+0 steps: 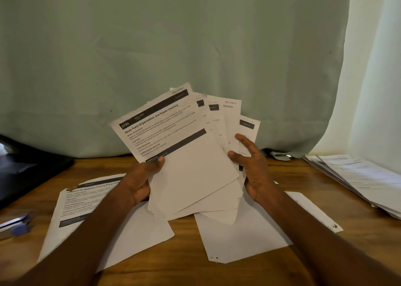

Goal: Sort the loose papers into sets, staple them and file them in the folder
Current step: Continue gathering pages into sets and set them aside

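I hold a fan of several printed papers [186, 162] upright above the wooden table [303, 255]. The front sheet reads "Shoe Rack Organization and Insole Cleaning". My left hand [142, 180] grips the fan's left lower edge, thumb on the front sheet. My right hand [252, 166] holds the right side, thumb and fingers spread over the rear sheets. A stapled set [73, 209] lies face up on the table at the left. Another stapled set [245, 238] lies face down under my right arm. A stapler [15, 225] with a blue tip sits at the left edge. A black folder [28, 168] lies at far left.
A thick stack of loose papers [360, 179] lies at the table's right edge. A pale green curtain [173, 47] hangs close behind the table. A small grey object [280, 156] sits at the curtain's hem.
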### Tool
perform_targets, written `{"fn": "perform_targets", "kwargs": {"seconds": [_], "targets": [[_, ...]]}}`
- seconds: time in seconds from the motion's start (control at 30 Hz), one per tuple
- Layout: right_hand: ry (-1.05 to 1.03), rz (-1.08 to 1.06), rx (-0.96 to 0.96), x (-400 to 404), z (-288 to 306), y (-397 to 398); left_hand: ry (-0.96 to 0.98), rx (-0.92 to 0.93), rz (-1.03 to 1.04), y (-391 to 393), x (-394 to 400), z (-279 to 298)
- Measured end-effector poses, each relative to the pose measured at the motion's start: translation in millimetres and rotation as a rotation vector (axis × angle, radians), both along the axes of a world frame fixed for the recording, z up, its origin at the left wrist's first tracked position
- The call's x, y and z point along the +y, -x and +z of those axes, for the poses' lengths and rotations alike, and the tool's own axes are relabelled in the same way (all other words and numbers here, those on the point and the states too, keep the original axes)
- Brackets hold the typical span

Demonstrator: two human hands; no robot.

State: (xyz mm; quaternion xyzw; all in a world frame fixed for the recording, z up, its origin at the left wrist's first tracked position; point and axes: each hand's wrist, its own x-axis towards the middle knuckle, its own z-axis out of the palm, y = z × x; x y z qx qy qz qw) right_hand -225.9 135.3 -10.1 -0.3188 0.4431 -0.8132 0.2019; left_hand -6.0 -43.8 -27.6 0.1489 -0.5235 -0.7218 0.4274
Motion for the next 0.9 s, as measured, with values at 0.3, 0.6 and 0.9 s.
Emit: {"fn": "perform_targets", "kwargs": {"seconds": [0.3,0.6,0.9], "targets": [[0.058,-0.028,-0.015,0.4,-3.1,0.3,-0.088,-0.004,0.049,-3.3,0.3,1.9],[0.075,-0.023,-0.021,-1.4,-2.3,2.7,-0.090,0.047,0.091,-1.8,-1.9,1.4],[0.011,-0.072,0.039,-3.3,-3.7,6.9,-0.097,0.063,0.127,0.5,0.3,0.9]]}}
